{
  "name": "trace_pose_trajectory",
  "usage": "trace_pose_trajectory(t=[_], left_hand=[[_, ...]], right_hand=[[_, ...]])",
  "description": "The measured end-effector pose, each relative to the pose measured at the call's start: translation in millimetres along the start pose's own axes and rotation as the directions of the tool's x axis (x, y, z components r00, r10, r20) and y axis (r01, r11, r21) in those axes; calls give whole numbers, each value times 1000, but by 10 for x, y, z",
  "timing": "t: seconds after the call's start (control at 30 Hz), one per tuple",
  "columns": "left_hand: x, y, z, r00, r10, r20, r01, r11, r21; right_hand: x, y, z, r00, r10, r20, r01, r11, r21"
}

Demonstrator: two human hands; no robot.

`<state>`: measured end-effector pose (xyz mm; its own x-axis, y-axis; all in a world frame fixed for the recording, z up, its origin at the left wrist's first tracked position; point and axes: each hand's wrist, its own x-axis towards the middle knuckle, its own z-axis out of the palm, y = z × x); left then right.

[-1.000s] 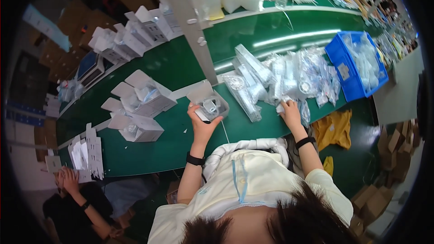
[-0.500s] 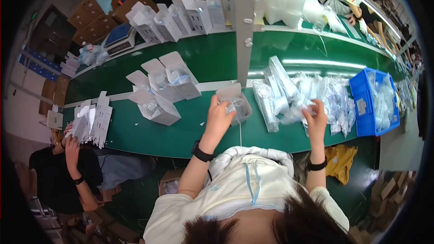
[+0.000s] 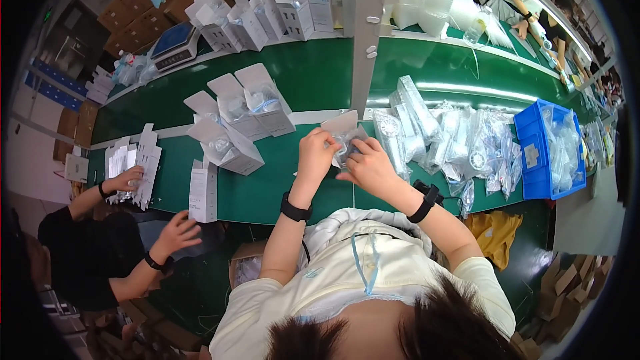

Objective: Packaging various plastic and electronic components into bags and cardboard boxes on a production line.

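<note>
A small white carton with its flap up stands on the green bench in front of me, clear plastic-wrapped contents showing in its mouth. My left hand reaches over its left side, thumb and fingertips pinched on the clear plastic. From the right, my right hand has its fingers bent over the opening and its thumb at the near side; its fingertips are partly hidden. Just right of the carton lies a pile of clear bags with silvery parts. Left of it stand several open white cartons with bagged items.
A blue bin of plastic bags borders the pile on the right. A grey post rises behind the carton. At left, a co-worker's hand is near an upright white carton; their other hand touches flat cartons.
My right hand has moved left from the bag pile to the carton. My left hand stays there. A white carton now stands near the co-worker, whose hands have moved apart.
</note>
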<state>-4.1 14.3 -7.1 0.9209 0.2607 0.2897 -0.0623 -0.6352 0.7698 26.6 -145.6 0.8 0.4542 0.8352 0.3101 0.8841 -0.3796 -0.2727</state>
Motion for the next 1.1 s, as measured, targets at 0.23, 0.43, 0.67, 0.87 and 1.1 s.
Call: trace_pose_trajectory(t=[0.23, 0.43, 0.67, 0.87, 1.1], left_hand=[[-117, -323, -604, 977, -75, -198, 89, 994, 63], [-42, -577, -1179, 970, -107, -217, 150, 970, 192], [-352, -688, -1625, 723, 192, -663, 196, 864, 464], [-1107, -1921, -2191, 528, -660, -535, 824, 244, 511], [-1318, -1896, -2242, 407, -682, -608, 901, 410, 143]], right_hand=[[-262, 158, -206, 919, 124, -374, -38, 973, 229], [-480, 236, -46, 814, 439, -381, -232, 846, 480], [-508, 375, -36, 810, 458, -365, -299, 859, 415], [-542, 1147, 164, 715, 543, -441, -518, 835, 189], [-145, 1455, 302, 670, 685, -285, -676, 722, 145]])
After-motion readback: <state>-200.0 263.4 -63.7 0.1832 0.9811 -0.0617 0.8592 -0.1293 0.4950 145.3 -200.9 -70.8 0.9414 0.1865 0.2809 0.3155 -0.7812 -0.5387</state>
